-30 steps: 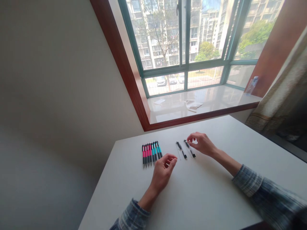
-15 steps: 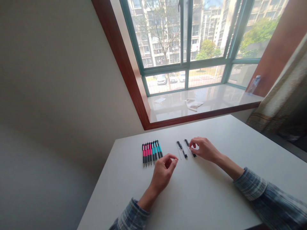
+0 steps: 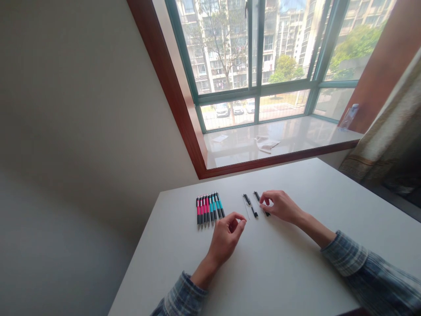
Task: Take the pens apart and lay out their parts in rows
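My left hand (image 3: 226, 235) hovers over the white table with thumb and forefinger pinched together; whatever may be between the tips is too small to make out. Just beyond those fingertips lie a black pen barrel (image 3: 247, 199), a shorter black pen part (image 3: 254, 213) and a thin clear refill (image 3: 246, 207). My right hand (image 3: 278, 205) is also curled into a pinch, its fingertips at a second set of black pen parts (image 3: 257, 195) and partly covering them. To the left is a row of pens, some pink and black (image 3: 202, 210), others turquoise and black (image 3: 215, 206).
The white table (image 3: 276, 272) meets the wall and a window sill (image 3: 296, 134) at the back. A crumpled cloth (image 3: 267, 144), a paper piece (image 3: 220, 138) and a clear bottle (image 3: 349, 116) are on the sill. A curtain (image 3: 378, 131) hangs at right.
Hardly anything differs. The whole view has shifted slightly, and both hands keep their pinched pose near the same pen parts.
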The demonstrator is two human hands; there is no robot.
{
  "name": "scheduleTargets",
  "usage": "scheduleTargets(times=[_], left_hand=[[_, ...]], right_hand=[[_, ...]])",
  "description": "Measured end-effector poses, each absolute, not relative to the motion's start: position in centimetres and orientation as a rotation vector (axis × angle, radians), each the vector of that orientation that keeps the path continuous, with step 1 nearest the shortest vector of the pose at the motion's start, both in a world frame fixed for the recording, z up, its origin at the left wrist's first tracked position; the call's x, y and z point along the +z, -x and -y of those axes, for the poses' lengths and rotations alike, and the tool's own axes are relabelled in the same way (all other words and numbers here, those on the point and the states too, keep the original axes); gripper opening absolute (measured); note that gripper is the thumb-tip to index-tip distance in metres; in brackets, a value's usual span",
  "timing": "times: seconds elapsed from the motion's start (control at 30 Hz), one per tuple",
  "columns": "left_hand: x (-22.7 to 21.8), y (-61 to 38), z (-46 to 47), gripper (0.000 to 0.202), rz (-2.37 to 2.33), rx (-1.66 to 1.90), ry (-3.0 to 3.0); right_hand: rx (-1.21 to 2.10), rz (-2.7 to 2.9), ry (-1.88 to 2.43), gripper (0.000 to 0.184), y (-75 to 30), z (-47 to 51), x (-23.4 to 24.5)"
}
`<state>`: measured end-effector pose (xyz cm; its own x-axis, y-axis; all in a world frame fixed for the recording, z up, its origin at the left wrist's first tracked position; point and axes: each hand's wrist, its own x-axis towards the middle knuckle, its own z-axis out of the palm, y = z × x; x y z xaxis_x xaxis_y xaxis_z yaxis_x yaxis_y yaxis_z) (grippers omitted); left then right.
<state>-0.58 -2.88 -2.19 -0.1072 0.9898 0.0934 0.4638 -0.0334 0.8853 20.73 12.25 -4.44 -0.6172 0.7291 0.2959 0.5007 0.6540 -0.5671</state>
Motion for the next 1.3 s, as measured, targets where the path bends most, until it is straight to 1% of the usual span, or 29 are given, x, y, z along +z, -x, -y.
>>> scheduleTargets(times=[0.23,0.37,0.47,0.57,0.63,0.73,0.87,1.03,1.3], left_hand=[[-1.4,1.4,2.5,0.028,-1.733,1.031,-1.707],[0.2,5.6,1.0,0.025,-1.968,0.983,-1.792],[1.2,10.0,0.0,0.027,-2.228,0.93,-1.726],[0.9,13.7,-0.2,0.026,-2.468,0.79,-1.69],[0.2,15.1,0.0,0.026,-2.546,0.696,-1.676],[-0.7,15.9,0.3,0.023,-2.518,0.589,-1.651],[-1.2,15.9,0.2,0.024,-2.454,0.576,-1.668],[-1.2,15.5,0.2,0.017,-2.437,0.541,-1.7],[-1.1,14.8,0.6,0.017,-2.549,0.439,-1.768]], right_hand=[[0.605,2.333,0.955,0.016,-20.6,-12.2,-4.3],[0.622,2.288,0.936,0.022,-20.5,-12.1,-4.2],[0.644,2.264,0.92,0.025,-20.5,-12.0,-4.1],[0.684,2.245,0.923,0.026,-20.6,-12.0,-4.2],[0.719,2.224,0.929,0.026,-20.7,-12.1,-4.2],[0.757,2.183,0.937,0.024,-20.9,-12.3,-4.4],[0.757,2.136,0.954,0.026,-21.0,-12.6,-4.4],[0.773,2.116,0.97,0.027,-20.8,-12.6,-4.3],[0.771,2.077,0.975,0.03,-20.8,-13.0,-4.6]])
